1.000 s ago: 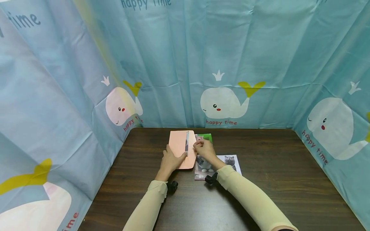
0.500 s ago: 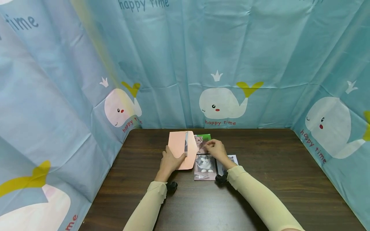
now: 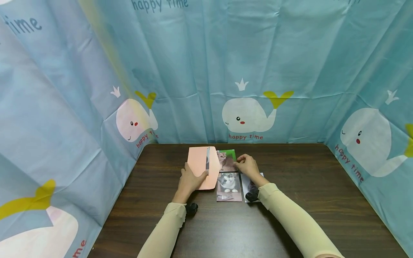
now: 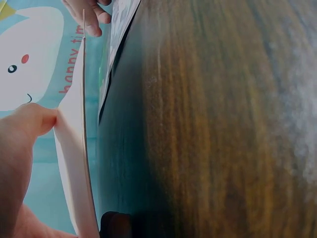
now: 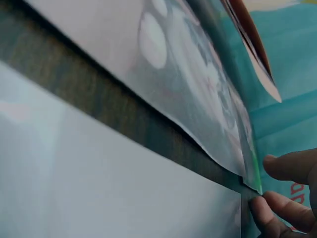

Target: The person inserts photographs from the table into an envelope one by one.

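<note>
My left hand grips a pink envelope, thumb on top and the other fingers at its left side. In the left wrist view the envelope is raised off the table. A grey photo strip shows in its mouth beside the unfolded flap. My right hand is at the right edge of a kitten photo with a green corner. In the right wrist view its thumb and fingers stand apart near that photo's corner; nothing is pinched between them.
Below the kitten photo lies a grey-and-white cat photo. Right of that, another photo card is partly covered by my right wrist. The dark wooden table ends at a blue whale-print curtain.
My right hand has moved right from the envelope's flap, across the kitten photo to its right edge, uncovering the photos. My left hand still holds the envelope in the same place.
</note>
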Available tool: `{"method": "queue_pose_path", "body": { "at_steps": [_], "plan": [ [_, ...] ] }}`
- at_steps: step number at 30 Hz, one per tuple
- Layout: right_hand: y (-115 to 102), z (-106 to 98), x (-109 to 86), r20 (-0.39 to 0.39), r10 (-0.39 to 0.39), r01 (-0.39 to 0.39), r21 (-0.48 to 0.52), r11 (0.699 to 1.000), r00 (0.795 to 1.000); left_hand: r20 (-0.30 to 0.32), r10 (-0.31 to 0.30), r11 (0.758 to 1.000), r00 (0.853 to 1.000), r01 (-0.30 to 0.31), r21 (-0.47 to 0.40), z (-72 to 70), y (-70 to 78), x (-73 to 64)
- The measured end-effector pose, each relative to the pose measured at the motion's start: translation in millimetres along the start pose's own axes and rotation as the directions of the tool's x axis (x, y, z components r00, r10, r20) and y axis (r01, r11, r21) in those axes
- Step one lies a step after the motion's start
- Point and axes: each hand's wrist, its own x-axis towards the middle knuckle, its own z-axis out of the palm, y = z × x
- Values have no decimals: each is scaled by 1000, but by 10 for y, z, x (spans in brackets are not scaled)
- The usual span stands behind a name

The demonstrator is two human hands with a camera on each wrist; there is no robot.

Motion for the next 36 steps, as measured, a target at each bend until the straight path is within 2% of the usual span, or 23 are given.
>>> {"method": "queue_pose_path", "body": {
  "at_steps": [5, 21, 36],
  "plan": [
    [-3, 27, 26, 15, 27, -26, -60, 998, 1000, 4, -2, 1000, 1000, 2, 1, 0, 2, -6],
    [-96, 114, 20, -27, 91, -95, -182, 979, 995, 6, 0, 1000, 1000, 0, 1, -9, 15, -1],
    [-132, 139, -38, -29, 95, -98, -182, 978, 995, 5, 1, 1000, 1000, -1, 2, 0, -13, -9]
  ]
}}
